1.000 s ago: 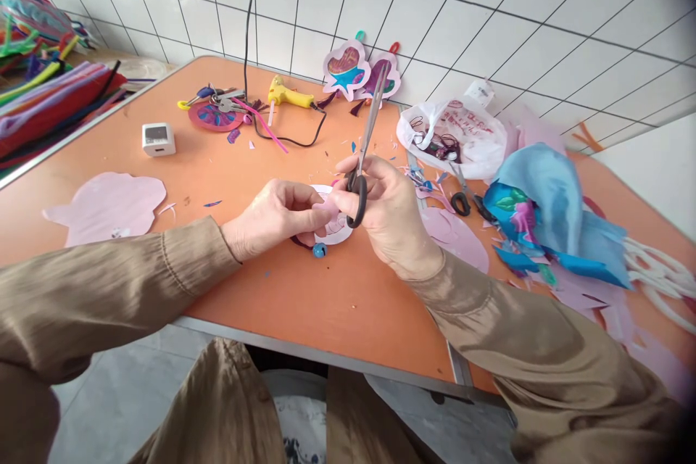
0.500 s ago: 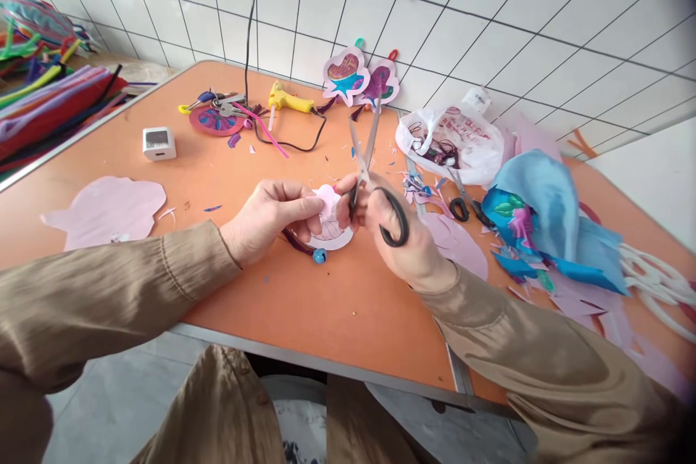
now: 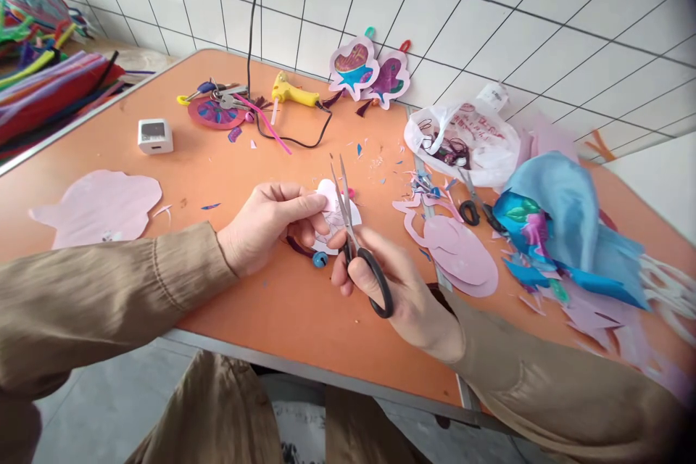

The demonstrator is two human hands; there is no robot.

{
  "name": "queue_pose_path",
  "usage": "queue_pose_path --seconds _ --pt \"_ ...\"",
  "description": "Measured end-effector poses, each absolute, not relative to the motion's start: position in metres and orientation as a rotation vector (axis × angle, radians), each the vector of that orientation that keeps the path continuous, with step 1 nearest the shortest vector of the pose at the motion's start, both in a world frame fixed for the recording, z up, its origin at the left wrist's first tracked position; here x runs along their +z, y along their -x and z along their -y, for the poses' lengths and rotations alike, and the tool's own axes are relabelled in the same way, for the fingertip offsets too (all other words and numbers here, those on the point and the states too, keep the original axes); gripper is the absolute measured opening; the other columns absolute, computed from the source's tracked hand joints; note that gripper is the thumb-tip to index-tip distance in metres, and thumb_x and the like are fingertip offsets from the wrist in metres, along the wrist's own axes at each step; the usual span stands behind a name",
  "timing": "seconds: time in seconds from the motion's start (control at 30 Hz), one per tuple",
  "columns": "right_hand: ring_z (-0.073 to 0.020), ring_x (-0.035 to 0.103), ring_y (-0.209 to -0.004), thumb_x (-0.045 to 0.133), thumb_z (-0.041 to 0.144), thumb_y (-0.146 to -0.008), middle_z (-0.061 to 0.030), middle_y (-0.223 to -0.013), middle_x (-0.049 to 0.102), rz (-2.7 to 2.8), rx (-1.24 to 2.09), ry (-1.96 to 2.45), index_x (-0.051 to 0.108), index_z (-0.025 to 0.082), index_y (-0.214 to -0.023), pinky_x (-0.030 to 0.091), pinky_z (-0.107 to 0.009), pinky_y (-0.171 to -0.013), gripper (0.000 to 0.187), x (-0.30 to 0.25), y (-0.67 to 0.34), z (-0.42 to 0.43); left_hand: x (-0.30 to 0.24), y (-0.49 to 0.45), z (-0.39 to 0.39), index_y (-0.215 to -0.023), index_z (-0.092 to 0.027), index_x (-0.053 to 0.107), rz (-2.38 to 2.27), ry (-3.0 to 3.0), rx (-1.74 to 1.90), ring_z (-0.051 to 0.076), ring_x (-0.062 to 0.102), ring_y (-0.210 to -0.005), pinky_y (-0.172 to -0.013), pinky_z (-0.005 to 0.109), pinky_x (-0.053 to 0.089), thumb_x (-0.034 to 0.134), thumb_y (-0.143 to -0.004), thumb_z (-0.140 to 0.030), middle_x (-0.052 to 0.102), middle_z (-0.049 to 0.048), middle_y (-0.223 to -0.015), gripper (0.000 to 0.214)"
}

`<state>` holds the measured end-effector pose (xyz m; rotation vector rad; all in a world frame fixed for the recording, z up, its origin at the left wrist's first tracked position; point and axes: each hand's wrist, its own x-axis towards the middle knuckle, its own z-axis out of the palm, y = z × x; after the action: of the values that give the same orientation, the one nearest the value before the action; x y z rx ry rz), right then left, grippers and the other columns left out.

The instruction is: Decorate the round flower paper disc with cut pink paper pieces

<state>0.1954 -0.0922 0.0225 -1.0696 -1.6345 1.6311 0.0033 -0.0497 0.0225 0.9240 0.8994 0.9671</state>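
Note:
Between the thumb and fingers of my left hand (image 3: 280, 221) is a small pale pink cutout (image 3: 327, 192), pinched at its edge. Just behind and below it, partly covered, lies a white-edged piece with line markings (image 3: 340, 230). A blue bell (image 3: 320, 259) and a dark tassel hang by my left fingertips. My right hand (image 3: 399, 283) grips black-handled scissors (image 3: 346, 206), thumb through one loop. Their blades are slightly apart, point up and away, and overlap the cutout's right side in view; whether they touch it, I cannot tell.
A yellow glue gun (image 3: 294, 93), keys (image 3: 220, 94) and a white adapter (image 3: 155, 136) lie toward the back left. Two finished-looking ornaments (image 3: 353, 69) lean at the wall. At right are a plastic bag (image 3: 489, 138), second scissors (image 3: 469, 212), pink sheets (image 3: 462, 250) and blue fabric (image 3: 565, 196).
My right hand has come down and toward me with the scissors, whose blades have closed somewhat. A pink curled strip now lies by the scraps at right. My left hand keeps its pinch.

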Motion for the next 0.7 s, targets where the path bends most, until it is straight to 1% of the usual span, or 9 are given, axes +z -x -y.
queue_pose_path --seconds 0.1,0.37,0.53,0.7 --pt "-0.0123 0.044 -0.062 0.061 0.067 -0.089 0.0019 -0.073 0.051 1.655 1.632 1.059 0.049 0.022 -0.099 0.040 -0.027 -0.056 0.048 0.0194 -0.1944 0.0931 0.0229 -0.0038 0.0514 -0.057 -0.012 0.069 -0.872 -0.890 0.964 0.009 0.056 -0.044 -0.047 0.020 0.049 0.076 -0.079 -0.027 0.069 0.0057 -0.058 0.027" --pt "-0.0118 0.045 -0.059 0.060 0.068 -0.089 0.0016 -0.072 0.052 1.706 1.574 1.083 0.050 0.022 -0.096 0.040 -0.026 -0.054 0.048 0.0167 -0.1946 0.0931 0.0234 -0.0040 0.0549 -0.058 -0.010 0.070 -0.862 -0.868 0.943 0.008 0.054 -0.045 -0.050 0.020 0.048 0.072 -0.082 -0.027 0.066 0.0063 -0.056 0.030" --pt "-0.0118 0.046 -0.058 0.060 0.070 -0.089 0.0020 -0.071 0.052 1.732 1.537 1.102 0.051 0.022 -0.094 0.038 -0.026 -0.053 0.050 0.0163 -0.1940 0.0935 0.0248 -0.0053 0.0556 -0.058 -0.011 0.070 -0.868 -0.842 0.975 0.009 0.056 -0.045 -0.049 0.021 0.048 0.074 -0.079 -0.026 0.069 0.0059 -0.060 0.026" --pt "-0.0117 0.046 -0.057 0.060 0.069 -0.089 0.0029 -0.068 0.051 1.754 1.511 1.124 0.051 0.022 -0.094 0.039 -0.026 -0.052 0.048 0.0161 -0.1923 0.0931 0.0235 -0.0054 0.0558 -0.059 -0.012 0.070 -0.890 -0.859 1.012 0.010 0.057 -0.045 -0.049 0.022 0.049 0.076 -0.078 -0.027 0.070 0.0064 -0.061 0.024"
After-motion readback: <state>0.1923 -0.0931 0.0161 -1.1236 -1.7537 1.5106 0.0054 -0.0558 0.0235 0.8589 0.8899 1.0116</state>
